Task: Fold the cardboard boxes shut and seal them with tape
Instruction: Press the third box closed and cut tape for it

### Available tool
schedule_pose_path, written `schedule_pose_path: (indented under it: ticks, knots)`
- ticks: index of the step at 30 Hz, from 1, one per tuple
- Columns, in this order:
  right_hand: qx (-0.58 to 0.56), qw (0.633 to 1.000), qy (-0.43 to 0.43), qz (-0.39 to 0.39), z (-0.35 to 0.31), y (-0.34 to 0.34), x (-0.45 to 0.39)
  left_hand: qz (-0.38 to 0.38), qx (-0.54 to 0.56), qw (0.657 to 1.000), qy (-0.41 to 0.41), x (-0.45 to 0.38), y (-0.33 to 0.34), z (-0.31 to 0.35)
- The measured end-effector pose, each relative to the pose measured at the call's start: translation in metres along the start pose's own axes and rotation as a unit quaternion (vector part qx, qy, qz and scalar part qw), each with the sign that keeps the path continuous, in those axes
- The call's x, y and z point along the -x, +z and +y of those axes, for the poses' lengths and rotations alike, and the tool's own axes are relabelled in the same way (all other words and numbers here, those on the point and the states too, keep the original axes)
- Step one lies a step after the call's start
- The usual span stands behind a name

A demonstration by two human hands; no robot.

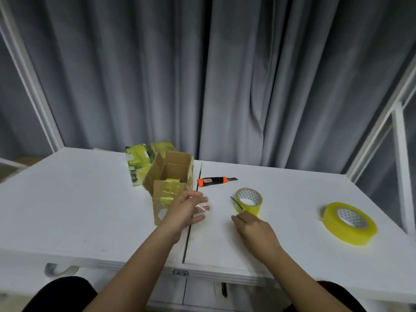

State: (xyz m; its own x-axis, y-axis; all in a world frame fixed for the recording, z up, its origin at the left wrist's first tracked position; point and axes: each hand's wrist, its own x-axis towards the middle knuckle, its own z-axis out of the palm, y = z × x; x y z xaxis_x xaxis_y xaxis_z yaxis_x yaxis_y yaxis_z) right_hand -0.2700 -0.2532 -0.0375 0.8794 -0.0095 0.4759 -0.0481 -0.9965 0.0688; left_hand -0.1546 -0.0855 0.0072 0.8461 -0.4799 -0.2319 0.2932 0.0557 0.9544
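The fingers [199, 208] of the left hand [183, 210] are seen spread and nearly straight at the centre of the frame, blurred, with a clear strip of tape [201, 207] lying across their tips; whether the strip is pinched or only stuck to them cannot be told. The open cardboard box [170, 179] stands just to the upper left of those fingers, its near corner partly hidden behind the hand, its flaps raised and patched with yellowish tape. A second, closed box [137, 163], wrapped in yellow tape, is set behind it, toward the upper left.

The fingers [238, 218] of the right hand [254, 228] are curled downward right of centre, their tips laid against the near bottom edge of the small tape roll [248, 200], which stands tilted on the table. How the roll is held cannot be made out, since the fingertips are turned away from the camera. A dark thin piece [236, 202] is seen at the roll's left side.

Above the roll, toward the centre, an orange and black utility knife [216, 181] lies flat with its blade pointing right. A larger tape roll [349, 222] lies well apart at the right of the frame. All of it rests on a white table [78, 199], split by a dark seam [191, 221] that passes beneath the left hand. Grey curtains [202, 75] fill the upper frame.
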Motion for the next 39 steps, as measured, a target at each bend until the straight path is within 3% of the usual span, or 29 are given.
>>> schedule_pose_path:
  ticks: [5,9,12,20,23,27,30,32,35,39]
  knots:
    - [-0.259,0.959,0.004,0.111,-0.039,-0.018,-0.029,0.001,0.029,1.0,-0.011,0.013,-0.001,0.011]
    - [-0.236,0.957,-0.061,0.16,-0.066,-0.022,-0.049,0.016,0.022,1.0,-0.003,0.024,-0.009,0.022]
    - [-0.215,0.951,-0.056,0.217,-0.081,-0.012,-0.054,0.03,0.058,0.997,-0.029,0.03,-0.024,0.028]
    - [-0.313,0.929,-0.053,0.189,-0.121,-0.005,-0.068,0.085,0.136,0.98,-0.116,0.039,-0.068,0.049]
    - [-0.379,0.91,0.011,0.168,-0.12,-0.004,-0.073,0.102,0.137,0.98,-0.104,0.037,-0.085,0.056]
    - [-0.512,0.844,0.126,0.095,-0.105,-0.01,-0.089,0.099,-0.023,0.995,0.023,0.028,-0.096,0.059]
    - [-0.548,0.826,0.124,0.042,-0.097,-0.014,-0.109,0.043,-0.159,0.978,0.127,0.019,-0.096,0.057]
    - [-0.573,0.811,0.12,0.025,-0.092,-0.015,-0.121,-0.002,-0.282,0.946,0.162,0.01,-0.098,0.058]
    - [-0.595,0.792,0.135,0.002,-0.085,-0.012,-0.137,-0.018,-0.46,0.87,0.176,-0.007,-0.105,0.061]
    - [-0.6,0.784,0.158,-0.018,-0.078,-0.002,-0.149,-0.049,-0.517,0.835,0.183,-0.027,-0.106,0.067]
